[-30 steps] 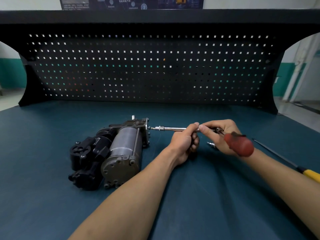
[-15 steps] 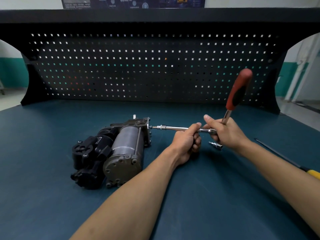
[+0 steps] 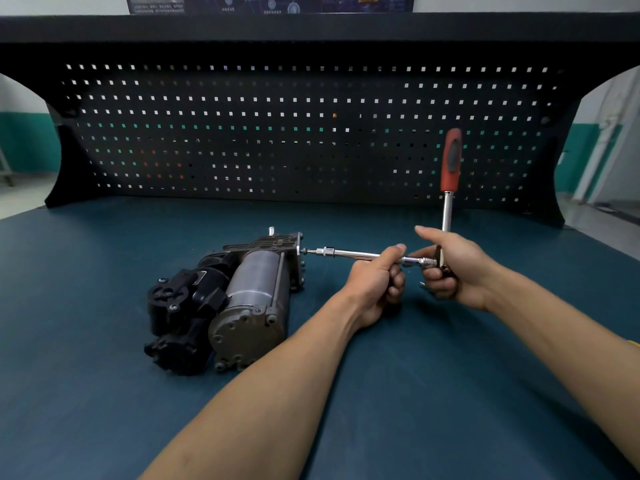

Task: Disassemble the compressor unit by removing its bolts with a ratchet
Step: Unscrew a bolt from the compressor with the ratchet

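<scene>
Compressor unit (image 3: 242, 299) centre-left of frame, on worktop (image 3: 104, 410). My left hand (image 3: 375, 282): fingers curled round extension bar (image 3: 356, 254). My right hand (image 3: 453, 268) grips ratchet (image 3: 449, 188) at head, handle upright. Step: loosening end-plate bolt (image 3: 303, 251). Next: swing handle, keep bar aligned.

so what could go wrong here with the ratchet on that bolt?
1. Neither hand holds the compressor; it lies loose on the table, so torque may shift or roll it.
2. The long extension bar, gripped by the left hand, meets the bolt only at its tip; a slight tilt could slip it off.
3. The right hand grips the ratchet at its head, not the red handle, so leverage looks poor.
</scene>
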